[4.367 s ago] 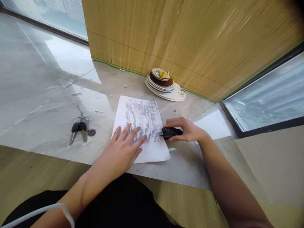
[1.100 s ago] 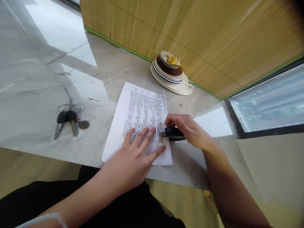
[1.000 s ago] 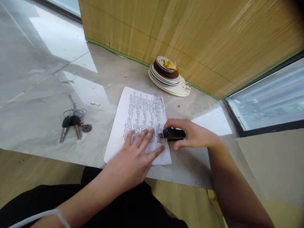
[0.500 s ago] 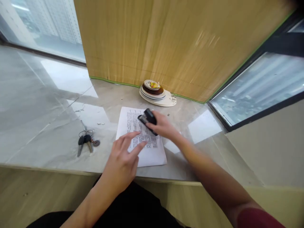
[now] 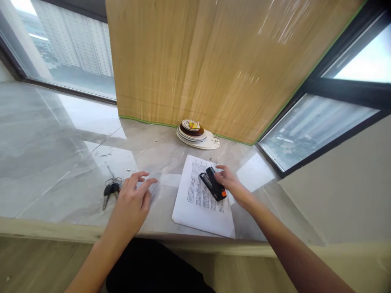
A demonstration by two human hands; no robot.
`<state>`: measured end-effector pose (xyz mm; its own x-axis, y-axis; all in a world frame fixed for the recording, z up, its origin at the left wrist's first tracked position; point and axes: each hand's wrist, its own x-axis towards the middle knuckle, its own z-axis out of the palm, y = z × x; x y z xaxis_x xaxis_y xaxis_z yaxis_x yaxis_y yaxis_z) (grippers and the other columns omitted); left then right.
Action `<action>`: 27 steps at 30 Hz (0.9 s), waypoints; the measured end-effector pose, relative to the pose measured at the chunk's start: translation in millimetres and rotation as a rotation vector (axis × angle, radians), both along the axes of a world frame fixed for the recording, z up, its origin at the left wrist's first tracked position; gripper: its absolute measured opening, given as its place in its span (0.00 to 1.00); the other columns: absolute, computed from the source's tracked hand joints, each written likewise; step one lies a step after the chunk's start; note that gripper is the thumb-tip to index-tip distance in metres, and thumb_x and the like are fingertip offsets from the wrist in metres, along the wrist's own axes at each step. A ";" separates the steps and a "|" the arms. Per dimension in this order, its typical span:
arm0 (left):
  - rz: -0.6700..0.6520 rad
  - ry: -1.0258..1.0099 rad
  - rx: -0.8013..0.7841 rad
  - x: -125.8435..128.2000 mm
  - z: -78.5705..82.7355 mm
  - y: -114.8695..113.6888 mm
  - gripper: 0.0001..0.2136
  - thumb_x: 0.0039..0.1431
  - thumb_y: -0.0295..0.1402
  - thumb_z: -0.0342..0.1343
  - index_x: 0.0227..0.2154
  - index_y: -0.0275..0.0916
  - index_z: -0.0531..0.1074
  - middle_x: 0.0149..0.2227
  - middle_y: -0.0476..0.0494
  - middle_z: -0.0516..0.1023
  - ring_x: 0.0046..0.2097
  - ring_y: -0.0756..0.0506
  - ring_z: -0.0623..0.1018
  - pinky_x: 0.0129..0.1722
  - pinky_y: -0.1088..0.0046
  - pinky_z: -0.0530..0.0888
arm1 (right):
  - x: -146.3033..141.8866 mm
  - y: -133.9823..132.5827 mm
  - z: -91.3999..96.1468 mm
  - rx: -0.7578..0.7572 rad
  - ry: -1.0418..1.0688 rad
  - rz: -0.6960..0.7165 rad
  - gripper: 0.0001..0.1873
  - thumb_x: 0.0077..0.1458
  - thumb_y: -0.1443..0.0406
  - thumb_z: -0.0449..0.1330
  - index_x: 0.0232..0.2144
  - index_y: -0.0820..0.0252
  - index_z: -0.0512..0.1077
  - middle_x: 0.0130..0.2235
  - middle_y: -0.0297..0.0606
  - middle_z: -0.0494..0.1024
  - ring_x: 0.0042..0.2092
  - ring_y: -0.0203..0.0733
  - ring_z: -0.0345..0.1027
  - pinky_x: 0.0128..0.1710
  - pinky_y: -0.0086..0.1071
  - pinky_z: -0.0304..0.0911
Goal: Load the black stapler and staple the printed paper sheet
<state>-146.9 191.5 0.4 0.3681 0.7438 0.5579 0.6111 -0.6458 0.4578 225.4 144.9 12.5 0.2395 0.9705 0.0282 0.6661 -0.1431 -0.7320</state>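
Observation:
A printed sheet of paper (image 5: 200, 203) lies on the grey marble ledge (image 5: 61, 162). A black stapler (image 5: 213, 184) with an orange end rests on the sheet's right half. My right hand (image 5: 229, 183) lies against the stapler's right side, fingers curled on it. My left hand (image 5: 132, 199) hovers over the ledge left of the paper, fingers loosely spread and holding nothing. A bunch of keys (image 5: 110, 189) lies just left of that hand.
A stack of plates (image 5: 197, 135) with a brown bowl on top stands at the back against a wooden panel (image 5: 214, 61). Windows flank the panel on the left and right. The ledge's front edge runs just below the paper.
The stapler has come down from the air onto the paper. My left hand has left the sheet and moved left toward the keys. The view has tilted up.

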 end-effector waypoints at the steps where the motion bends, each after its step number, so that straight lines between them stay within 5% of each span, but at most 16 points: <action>1: 0.004 -0.017 -0.016 -4.0 4.9 -2.7 0.16 0.68 0.24 0.45 0.48 0.42 0.77 0.57 0.37 0.71 0.53 0.38 0.75 0.56 0.51 0.73 | 12.7 5.3 0.6 0.075 -0.040 -0.023 0.25 0.68 0.47 0.51 0.58 0.53 0.62 0.47 0.44 0.76 0.45 0.48 0.76 0.39 0.39 0.73; 3: 0.017 -0.076 -0.040 -12.8 16.9 -8.7 0.15 0.70 0.27 0.45 0.48 0.44 0.77 0.57 0.40 0.71 0.55 0.38 0.75 0.55 0.53 0.73 | 30.9 22.9 -2.9 0.228 -0.271 -0.039 0.24 0.69 0.48 0.47 0.56 0.55 0.65 0.54 0.49 0.74 0.53 0.51 0.74 0.48 0.45 0.74; 6: 0.036 -0.146 -0.058 -24.6 34.4 -15.4 0.15 0.72 0.30 0.45 0.48 0.46 0.77 0.56 0.42 0.72 0.56 0.39 0.76 0.54 0.56 0.74 | 34.9 56.0 -22.0 0.214 -0.443 0.053 0.26 0.66 0.52 0.52 0.58 0.60 0.68 0.66 0.56 0.67 0.67 0.57 0.63 0.64 0.53 0.64; 12: 0.106 -0.175 -0.059 -33.3 47.4 -18.3 0.13 0.73 0.32 0.47 0.47 0.46 0.78 0.55 0.43 0.74 0.57 0.39 0.77 0.54 0.57 0.74 | -18.8 109.4 -58.1 0.034 -0.600 0.192 0.32 0.68 0.58 0.51 0.67 0.75 0.63 0.71 0.67 0.59 0.75 0.65 0.49 0.72 0.59 0.48; 18: 0.123 -0.168 -0.039 -38.7 45.0 -15.8 0.14 0.72 0.32 0.46 0.47 0.46 0.78 0.55 0.42 0.74 0.58 0.38 0.76 0.55 0.56 0.74 | -128.7 170.7 -56.3 0.090 -0.688 0.351 0.29 0.71 0.58 0.55 0.67 0.70 0.64 0.72 0.60 0.59 0.74 0.59 0.52 0.71 0.52 0.54; 21: 0.138 -0.165 -0.035 -41.2 43.5 -14.3 0.14 0.72 0.31 0.46 0.48 0.46 0.78 0.55 0.41 0.74 0.58 0.38 0.76 0.56 0.55 0.74 | -178.7 196.8 -50.6 0.176 -0.691 0.372 0.25 0.70 0.57 0.60 0.63 0.63 0.68 0.66 0.53 0.69 0.65 0.55 0.67 0.63 0.54 0.66; 24: 0.151 -0.164 -0.033 -42.6 43.3 -13.1 0.15 0.71 0.30 0.46 0.48 0.46 0.78 0.55 0.41 0.74 0.58 0.38 0.76 0.57 0.56 0.74 | -203.0 207.2 -45.7 0.238 -0.679 0.378 0.20 0.68 0.57 0.63 0.58 0.59 0.71 0.58 0.45 0.74 0.54 0.49 0.74 0.53 0.49 0.74; 27: 0.200 -0.173 -0.036 -43.2 42.1 -9.7 0.15 0.71 0.29 0.45 0.46 0.45 0.78 0.53 0.41 0.76 0.58 0.38 0.76 0.58 0.57 0.73 | -199.1 204.1 -44.7 0.250 -0.658 0.394 0.20 0.68 0.57 0.62 0.57 0.59 0.72 0.58 0.44 0.75 0.54 0.48 0.74 0.53 0.48 0.74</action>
<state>-190.2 181.8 42.5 0.1129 0.8125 0.5720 0.6356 -0.5015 0.5870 26.4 349.0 -32.2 -0.2607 0.9264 0.2717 0.9390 0.3087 -0.1515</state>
